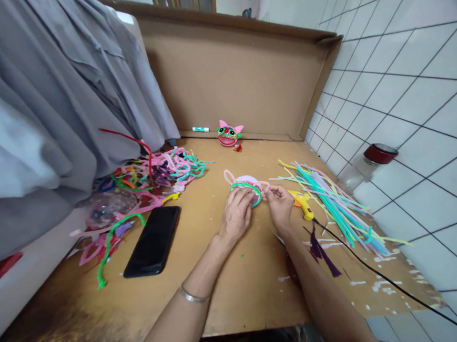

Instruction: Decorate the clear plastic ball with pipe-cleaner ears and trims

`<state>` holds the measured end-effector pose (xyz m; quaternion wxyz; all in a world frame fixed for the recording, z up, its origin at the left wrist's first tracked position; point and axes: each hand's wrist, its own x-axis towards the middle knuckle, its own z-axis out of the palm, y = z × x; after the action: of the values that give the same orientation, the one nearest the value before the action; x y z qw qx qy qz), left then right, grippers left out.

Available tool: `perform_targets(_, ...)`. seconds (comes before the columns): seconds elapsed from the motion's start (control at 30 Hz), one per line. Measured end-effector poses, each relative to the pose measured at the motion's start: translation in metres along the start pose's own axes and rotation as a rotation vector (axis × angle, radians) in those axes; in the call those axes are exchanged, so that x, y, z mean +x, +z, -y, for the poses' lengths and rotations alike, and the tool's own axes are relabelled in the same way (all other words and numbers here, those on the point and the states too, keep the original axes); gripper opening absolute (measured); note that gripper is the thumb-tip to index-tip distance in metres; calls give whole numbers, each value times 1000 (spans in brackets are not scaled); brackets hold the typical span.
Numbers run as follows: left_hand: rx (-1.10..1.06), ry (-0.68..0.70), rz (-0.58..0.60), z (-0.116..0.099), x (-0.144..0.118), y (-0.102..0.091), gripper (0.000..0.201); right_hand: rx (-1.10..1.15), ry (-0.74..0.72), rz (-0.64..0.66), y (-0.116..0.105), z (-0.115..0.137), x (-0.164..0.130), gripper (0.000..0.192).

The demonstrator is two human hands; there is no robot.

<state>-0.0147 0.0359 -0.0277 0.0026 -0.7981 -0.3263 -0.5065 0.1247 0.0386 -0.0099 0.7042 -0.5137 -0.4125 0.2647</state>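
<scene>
Brown cardboard (241, 80) stands behind a wooden table (254, 290). Near the table's middle is a round craft piece (247, 180); the left hand (238, 215) curls over its near edge, grip unclear, and the right hand (279, 205) pinches a pink strand (264, 184) at its side. Farther out lie a glue gun (304, 205), pipe cleaners (329, 200) and, leftward, a phone (153, 243).

i read this over my remote feed as a small craft workspace, home or shop i can't tell: a wooden worktable (254, 290) spotted with white, fuzzy craft stems (334, 205) heaped on it, a corded yellow glue gun (304, 207), a tiled wall (423, 82) alongside.
</scene>
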Motion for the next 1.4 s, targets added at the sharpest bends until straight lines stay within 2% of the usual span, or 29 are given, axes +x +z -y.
perform_targets(0.77, 43, 20, 57, 0, 1, 3, 36, 15, 62, -72, 2, -3, 2, 28)
perform_targets(1.1, 51, 39, 30, 5, -1, 9, 33, 46, 81, -67, 3, -4, 4, 26)
perform_targets(1.4, 66, 48, 2, -1, 4, 6, 30, 45, 67, -71, 3, -4, 2, 25)
